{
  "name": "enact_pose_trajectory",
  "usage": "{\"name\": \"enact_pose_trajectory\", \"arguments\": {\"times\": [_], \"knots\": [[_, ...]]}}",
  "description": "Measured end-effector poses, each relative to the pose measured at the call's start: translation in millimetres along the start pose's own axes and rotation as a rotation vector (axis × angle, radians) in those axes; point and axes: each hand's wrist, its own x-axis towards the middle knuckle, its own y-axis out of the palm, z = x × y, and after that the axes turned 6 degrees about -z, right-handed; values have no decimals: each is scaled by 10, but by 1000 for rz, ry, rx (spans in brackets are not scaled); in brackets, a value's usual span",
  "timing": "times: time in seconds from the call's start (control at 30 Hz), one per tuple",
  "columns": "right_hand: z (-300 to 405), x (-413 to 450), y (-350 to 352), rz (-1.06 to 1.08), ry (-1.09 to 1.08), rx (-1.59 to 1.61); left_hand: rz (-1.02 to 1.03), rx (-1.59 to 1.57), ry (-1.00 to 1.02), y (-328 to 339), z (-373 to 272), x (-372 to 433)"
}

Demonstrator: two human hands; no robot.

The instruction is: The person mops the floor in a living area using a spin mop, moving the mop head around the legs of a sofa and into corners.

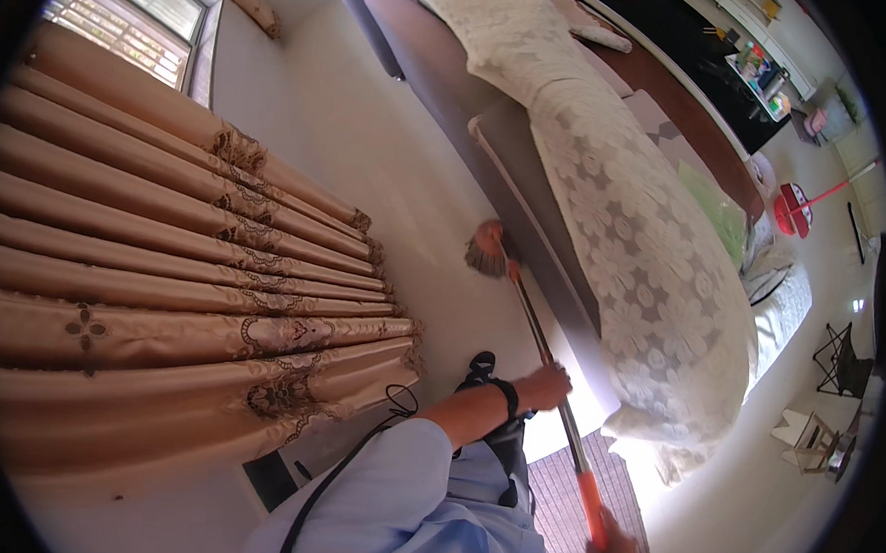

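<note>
A long-handled broom with a metal shaft and orange grip runs diagonally across the head view. My left hand is closed around the middle of its shaft, a black band on the wrist. Lower right, my right hand grips the orange end of the handle. The orange broom head with dark bristles is at the pale floor, beside the base of a grey sofa. A cream floral cover lies over the sofa.
Tan curtains hang at the left below a window. A striped mat lies near my feet. Farther right are a red dustpan, a black folding stool, a wooden stool and a black table bearing a tray.
</note>
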Motion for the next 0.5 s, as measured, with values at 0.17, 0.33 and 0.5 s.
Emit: {"name": "enact_pose_trajectory", "arguments": {"times": [0.17, 0.33, 0.5], "knots": [[999, 1220, 376, -95, -268, -52, 63, 130, -325, -371, 1367, -255], [1837, 2005, 456, -61, -338, -245, 86, 69, -541, -751, 2369, -566], [2114, 2343, 472, 0, -386, -291, -28, 14, -639, -725, 2691, -913]]}}
